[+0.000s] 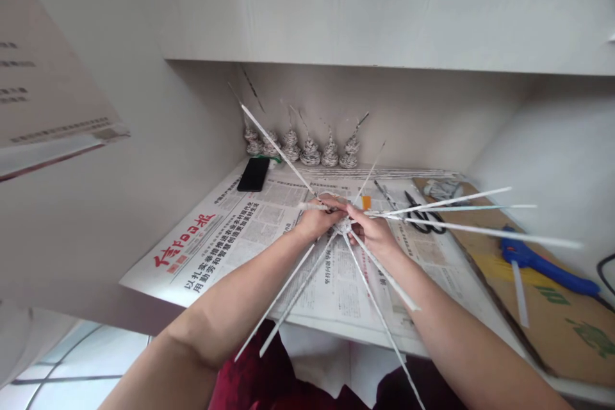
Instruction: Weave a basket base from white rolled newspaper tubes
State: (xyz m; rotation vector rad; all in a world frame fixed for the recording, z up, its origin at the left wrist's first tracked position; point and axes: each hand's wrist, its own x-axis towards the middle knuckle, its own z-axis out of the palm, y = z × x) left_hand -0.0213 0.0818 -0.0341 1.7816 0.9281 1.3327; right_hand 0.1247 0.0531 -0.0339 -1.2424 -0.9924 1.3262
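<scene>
Several rolled newspaper strips spread out like spokes from a small woven paper base, held above the table in front of me. My left hand is closed on the base from the left, with fingers and thumb pinched at its top edge. From the other side my right hand grips it, thumb on top and fingers curled beneath. One long paper strip slants up and left past my left hand. Three more strips stick out to the right, while others point down toward my lap. My fingers hide part of the weave.
Newspaper covers the table. At the back stand several gourd-shaped paper weavings, near a black phone and long paper rods. Scissors lie right, beside cardboard carrying a blue glue gun. An overhang juts above.
</scene>
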